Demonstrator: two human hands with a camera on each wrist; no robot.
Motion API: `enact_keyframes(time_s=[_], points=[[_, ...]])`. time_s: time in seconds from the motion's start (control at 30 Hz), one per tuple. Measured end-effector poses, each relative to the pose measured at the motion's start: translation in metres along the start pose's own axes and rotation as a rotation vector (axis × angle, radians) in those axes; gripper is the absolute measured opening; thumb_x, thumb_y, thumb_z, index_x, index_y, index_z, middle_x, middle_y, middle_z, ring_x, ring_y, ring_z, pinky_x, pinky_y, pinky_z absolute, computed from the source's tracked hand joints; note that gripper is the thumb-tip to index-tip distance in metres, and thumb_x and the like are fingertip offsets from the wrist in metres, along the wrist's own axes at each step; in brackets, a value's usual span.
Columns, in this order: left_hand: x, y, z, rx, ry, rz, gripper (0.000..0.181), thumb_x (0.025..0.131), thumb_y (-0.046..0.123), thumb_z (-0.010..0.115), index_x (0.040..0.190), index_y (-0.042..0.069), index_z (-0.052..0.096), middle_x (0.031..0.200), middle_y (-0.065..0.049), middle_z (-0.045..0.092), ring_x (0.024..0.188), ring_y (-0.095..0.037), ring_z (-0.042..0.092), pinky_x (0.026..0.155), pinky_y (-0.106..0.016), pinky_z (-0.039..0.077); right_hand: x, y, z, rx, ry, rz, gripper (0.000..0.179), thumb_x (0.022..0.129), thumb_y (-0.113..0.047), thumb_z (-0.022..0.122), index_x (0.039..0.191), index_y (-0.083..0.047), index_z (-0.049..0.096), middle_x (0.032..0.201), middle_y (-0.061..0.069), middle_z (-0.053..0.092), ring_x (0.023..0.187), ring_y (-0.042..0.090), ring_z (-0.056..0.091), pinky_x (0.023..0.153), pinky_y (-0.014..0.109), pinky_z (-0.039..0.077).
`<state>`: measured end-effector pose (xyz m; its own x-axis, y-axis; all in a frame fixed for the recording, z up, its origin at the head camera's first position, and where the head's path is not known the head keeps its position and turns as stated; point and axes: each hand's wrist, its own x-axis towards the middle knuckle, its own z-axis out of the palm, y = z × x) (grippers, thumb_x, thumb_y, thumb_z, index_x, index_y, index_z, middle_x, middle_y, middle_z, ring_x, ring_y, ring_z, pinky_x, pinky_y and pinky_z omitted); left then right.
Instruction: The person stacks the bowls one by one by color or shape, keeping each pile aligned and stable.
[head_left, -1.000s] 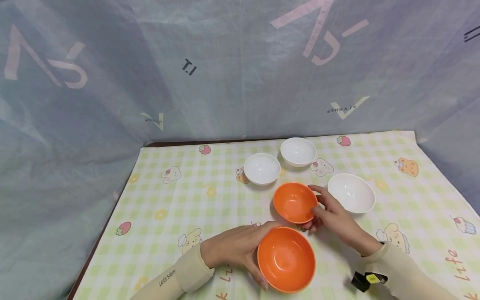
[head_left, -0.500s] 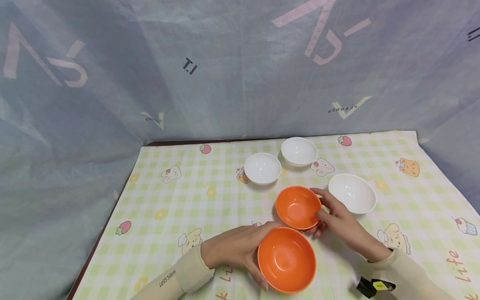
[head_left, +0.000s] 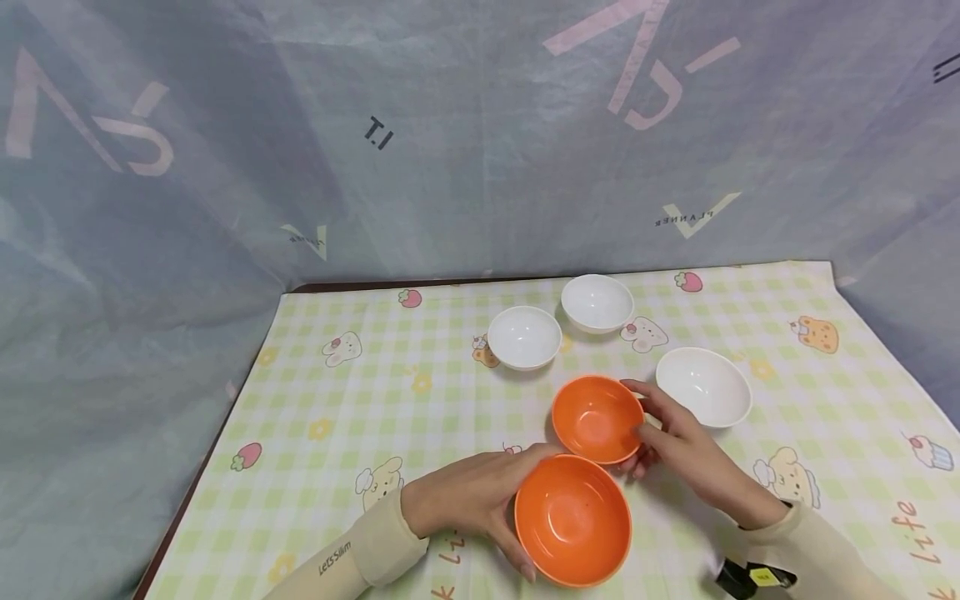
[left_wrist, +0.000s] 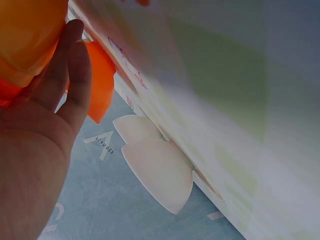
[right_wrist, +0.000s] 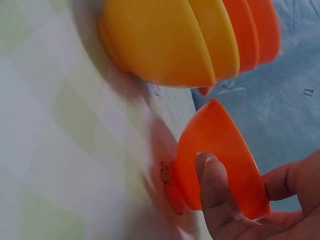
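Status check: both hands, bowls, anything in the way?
Left hand holds bowl stack, orange above yellow. Right hand grips single orange bowl, not yet stacked. One white bowl close by right hand.

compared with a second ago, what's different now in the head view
The orange bowl in the right hand has moved nearer and slightly right, closing on the bowl stack. The hand moved with it; nothing was newly taken hold of or let go. The left hand stays around the bowl stack, and the three white bowls haven't visibly moved.

Room type unclear, curtained off by printed grey-blue drapes (head_left: 465, 175) on three sides, checked cartoon-print tablecloth (head_left: 450, 417)
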<state>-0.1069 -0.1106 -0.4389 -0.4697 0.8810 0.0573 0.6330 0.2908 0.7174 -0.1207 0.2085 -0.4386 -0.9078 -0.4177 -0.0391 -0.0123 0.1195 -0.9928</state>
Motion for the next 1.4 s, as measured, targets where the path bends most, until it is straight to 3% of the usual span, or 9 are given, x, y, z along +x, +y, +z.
enact_keyframes(time_s=[0.27,0.77,1.07,1.4], points=[[0.0,-0.001,0.002,0.014,0.014,0.038,0.125,0.065,0.047,0.103,0.163,0.028,0.027,0.154,0.016,0.051,0.132,0.003,0.053,0.113,-0.02,0.043,-0.004,-0.013,-0.005,-0.021,0.039,-0.072,0.058,0.103,0.011,0.043,0.159,0.005,0.031,0.136,0.03,0.053,0.071,0.034,0.073,0.061,0.043,0.064],[0.001,0.0,0.002,0.018,0.014,0.039,0.125,0.065,0.048,0.103,0.162,0.028,0.027,0.152,0.015,0.053,0.13,0.003,0.054,0.112,-0.02,0.043,-0.01,-0.04,-0.016,-0.003,0.089,-0.14,0.057,0.104,0.013,0.045,0.159,0.002,0.032,0.121,0.014,0.064,0.069,0.033,0.073,0.059,0.039,0.063],[0.001,0.0,0.003,0.016,0.019,0.043,0.124,0.065,0.048,0.103,0.162,0.028,0.028,0.152,0.017,0.052,0.131,0.004,0.054,0.111,-0.018,0.043,-0.018,-0.056,-0.015,-0.011,0.08,-0.141,0.048,0.108,0.009,0.047,0.153,-0.006,0.04,0.121,0.009,0.069,0.068,0.035,0.073,0.058,0.038,0.062],[0.001,0.0,0.002,0.027,0.018,0.033,0.123,0.064,0.05,0.103,0.16,0.028,0.029,0.154,0.017,0.05,0.131,0.003,0.053,0.112,-0.018,0.043,-0.028,-0.068,-0.007,0.025,0.002,-0.191,0.051,0.106,0.013,0.044,0.154,-0.005,0.042,0.123,0.012,0.07,0.063,0.037,0.066,0.055,0.04,0.059]])
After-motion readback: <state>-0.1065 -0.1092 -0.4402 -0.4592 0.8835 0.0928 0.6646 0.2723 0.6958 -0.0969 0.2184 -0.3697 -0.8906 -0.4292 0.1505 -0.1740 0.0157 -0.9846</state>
